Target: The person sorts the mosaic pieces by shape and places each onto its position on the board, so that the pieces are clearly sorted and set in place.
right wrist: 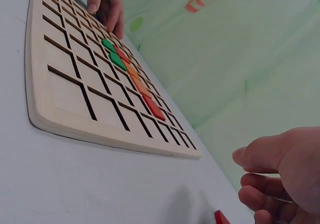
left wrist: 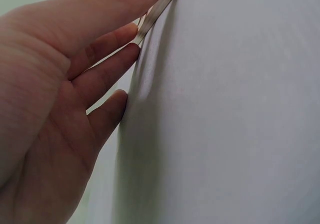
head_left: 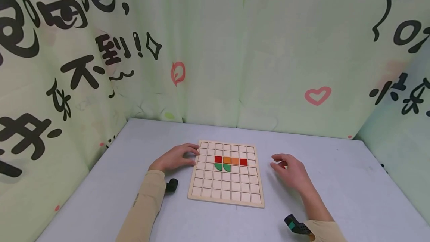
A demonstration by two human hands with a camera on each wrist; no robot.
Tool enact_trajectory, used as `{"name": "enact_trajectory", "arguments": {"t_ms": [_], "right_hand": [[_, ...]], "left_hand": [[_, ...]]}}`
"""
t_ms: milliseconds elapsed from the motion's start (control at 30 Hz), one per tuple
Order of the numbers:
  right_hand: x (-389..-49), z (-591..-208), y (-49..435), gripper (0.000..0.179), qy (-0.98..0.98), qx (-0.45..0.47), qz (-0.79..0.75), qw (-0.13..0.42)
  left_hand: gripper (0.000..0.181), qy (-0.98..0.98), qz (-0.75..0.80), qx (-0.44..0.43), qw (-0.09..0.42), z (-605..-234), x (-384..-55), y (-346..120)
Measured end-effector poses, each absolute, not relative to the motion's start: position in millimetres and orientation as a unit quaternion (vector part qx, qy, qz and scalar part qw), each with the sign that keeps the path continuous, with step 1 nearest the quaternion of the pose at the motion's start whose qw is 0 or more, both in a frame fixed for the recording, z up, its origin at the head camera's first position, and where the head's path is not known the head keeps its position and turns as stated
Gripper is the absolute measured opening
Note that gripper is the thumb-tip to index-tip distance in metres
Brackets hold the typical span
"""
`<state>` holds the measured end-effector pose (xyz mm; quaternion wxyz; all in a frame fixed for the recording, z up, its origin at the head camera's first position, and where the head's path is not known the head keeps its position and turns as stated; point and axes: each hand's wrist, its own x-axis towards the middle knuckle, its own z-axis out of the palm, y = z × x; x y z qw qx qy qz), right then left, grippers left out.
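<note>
A wooden grid board (head_left: 226, 202) lies flat on the table. In one row sit a red square (head_left: 218, 159), two orange squares (head_left: 230, 160) and another red square (head_left: 243, 162). Below them are two green rounded pieces (head_left: 223, 167). My left hand (head_left: 176, 157) rests at the board's left edge, thumb and fingers spread and fairly straight, fingertips right at the rim in the left wrist view. To the right of the board, my right hand (head_left: 291, 171) hovers with loosely bent fingers, thumb and fingertips apart. Close by it a red piece (right wrist: 220, 217) shows partly at the right wrist view's bottom edge.
The table (head_left: 168, 219) has a pale cloth-like top. A light green curtain (head_left: 268, 47) with dark lettering and a pink heart (head_left: 317, 95) stands behind it and along both sides. Black wrist cameras sit at the left sleeve (head_left: 144, 201) and the right sleeve (head_left: 324, 230).
</note>
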<state>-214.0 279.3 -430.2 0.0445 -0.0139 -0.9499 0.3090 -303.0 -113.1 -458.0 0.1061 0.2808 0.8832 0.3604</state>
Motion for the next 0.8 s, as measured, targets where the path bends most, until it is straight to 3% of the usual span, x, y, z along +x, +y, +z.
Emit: {"name": "enact_trajectory", "arguments": {"t_ms": [800], "right_hand": [[-218, -444, 314, 0.043, -0.959, -0.019, 0.281, 0.026]], "left_hand": [[0.034, 0.884, 0.354, 0.288, 0.106, -460, -304, -113]]}}
